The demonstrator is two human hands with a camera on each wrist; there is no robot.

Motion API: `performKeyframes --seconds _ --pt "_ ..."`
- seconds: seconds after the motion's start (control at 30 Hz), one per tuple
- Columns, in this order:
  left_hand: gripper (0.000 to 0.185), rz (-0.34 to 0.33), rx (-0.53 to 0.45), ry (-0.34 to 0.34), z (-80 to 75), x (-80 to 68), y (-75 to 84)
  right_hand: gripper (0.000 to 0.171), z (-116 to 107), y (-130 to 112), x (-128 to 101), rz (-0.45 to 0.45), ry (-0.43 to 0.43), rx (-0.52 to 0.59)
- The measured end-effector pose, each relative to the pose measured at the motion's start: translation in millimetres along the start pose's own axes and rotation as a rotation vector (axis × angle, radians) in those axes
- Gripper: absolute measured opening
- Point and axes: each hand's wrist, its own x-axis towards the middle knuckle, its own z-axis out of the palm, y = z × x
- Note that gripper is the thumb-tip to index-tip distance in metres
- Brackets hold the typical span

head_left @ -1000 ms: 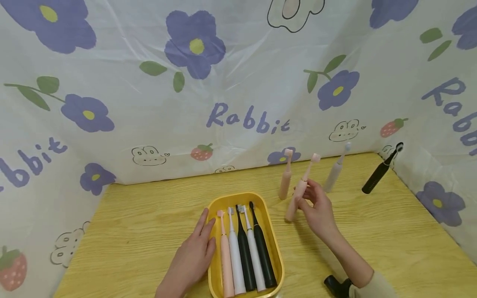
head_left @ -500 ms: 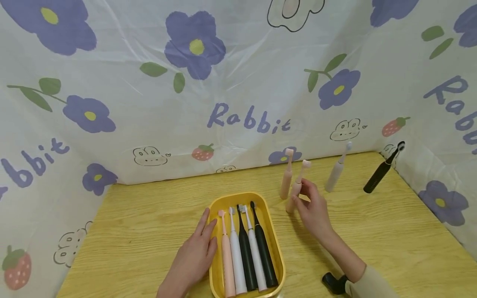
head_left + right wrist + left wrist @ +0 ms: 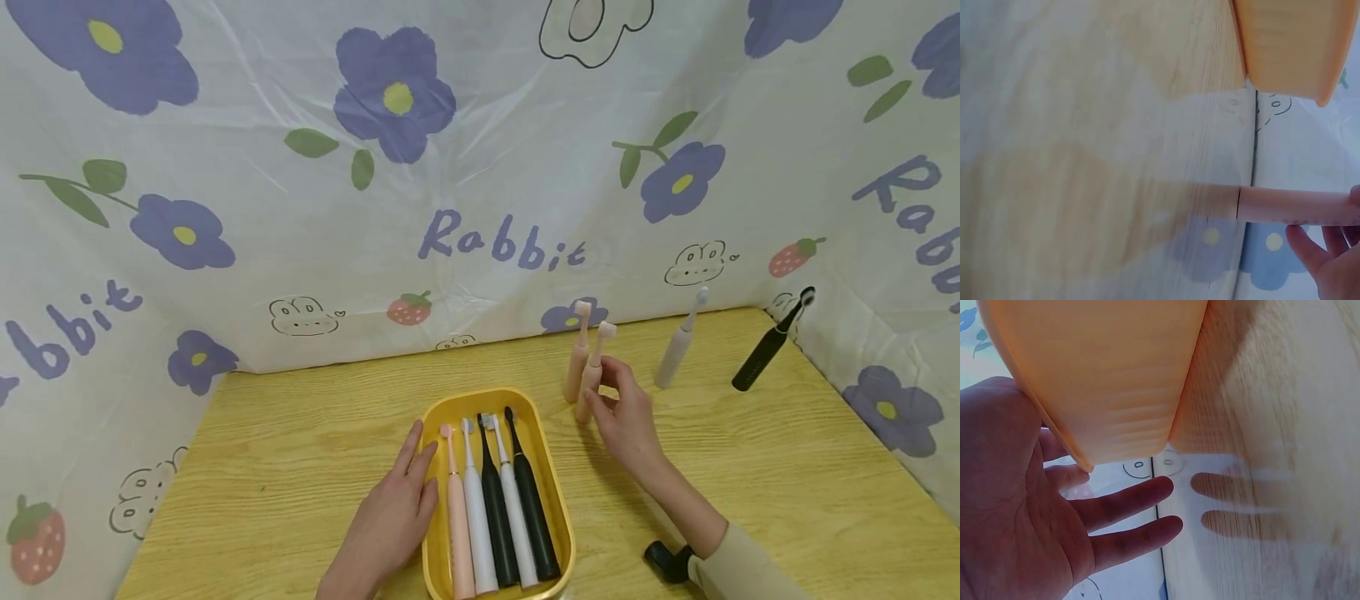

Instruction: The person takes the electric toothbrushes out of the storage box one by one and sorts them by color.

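Fingers of the left hand [image 3: 393, 517] lie straight and loosely together, flat on the wooden table [image 3: 285, 467] and touching the near-left wall of the yellow oval plastic tray [image 3: 480, 400]; they hold nothing. Inside that tray five electric toothbrushes lie side by side, heads pointing away: a pink one [image 3: 457, 533], a white one [image 3: 477, 525], a black one [image 3: 497, 517], another white one [image 3: 516, 521] and another black one [image 3: 534, 517]. Just beyond the tray's far-right corner, the right hand [image 3: 628, 417] pinches the slim pale-pink electric toothbrush [image 3: 591, 375] round its lower body between thumb and fingertips. A second ago that brush leaned far to the right, held above the tabletop; now it is nearly upright with its base down on the wood, just beside the other pink toothbrush [image 3: 577, 354] that stands there. I'd say the setting-down is almost done, with only the release left, and that the lean may still tip it. Farther right along the back, well apart from each other, stand a pale grey-white toothbrush [image 3: 677, 346] and a black toothbrush [image 3: 765, 350], before the flower-printed plastic sheet [image 3: 480, 167] that walls in the table.
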Motion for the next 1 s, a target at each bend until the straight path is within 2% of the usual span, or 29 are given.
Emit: performKeyframes --seconds 0.3,0.5,0.8,1.0 --pt "0.047 -0.006 -0.006 -0.005 0.1 -0.2 0.1 0.047 -3.6 -3.2 -1.3 0.063 -0.031 -0.016" --pt "0.047 -0.008 -0.006 -0.008 -0.5 -0.4 0.1 0.058 -9.8 -10.1 -4.0 0.097 -0.011 0.020" --pt "0.047 -0.005 -0.005 -0.005 0.4 0.0 -0.5 0.058 -10.1 -18.4 -9.2 0.044 0.074 -0.002" --pt "0.047 -0.004 -0.002 -0.001 0.6 0.0 -0.8 0.052 -7.8 -33.0 -12.0 -0.104 0.163 0.037"
